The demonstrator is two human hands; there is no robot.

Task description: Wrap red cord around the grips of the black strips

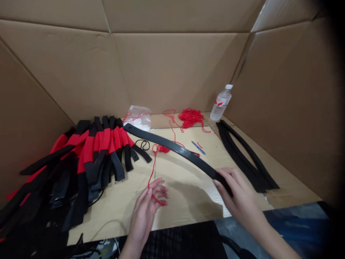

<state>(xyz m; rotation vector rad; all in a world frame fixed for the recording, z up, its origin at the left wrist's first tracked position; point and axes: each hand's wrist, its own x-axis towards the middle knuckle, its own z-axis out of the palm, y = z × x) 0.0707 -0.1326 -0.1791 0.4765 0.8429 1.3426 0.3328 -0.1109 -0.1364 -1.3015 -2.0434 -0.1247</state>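
Note:
My right hand [234, 190] grips the near end of a long, slightly curved black strip [172, 145], which slants up and left over the table. Its far end has a small hole. Between thumb and fingertip my left hand [148, 201] pinches a red cord [152, 169], with a short tail hanging past the fingers. That cord runs back to a small red bundle [162, 148], partly behind the strip. At the back lies a larger tangled heap of red cord [191, 118].
Black strips wrapped in red [102, 142] are piled on the left. Several plain black strips [239, 158] lie at the right. A water bottle [221, 102], a blue pen-like tool [198, 148], a clear plastic bag [138, 117] and a black loop [142, 144] are farther back. Cardboard walls [178, 68] enclose the table.

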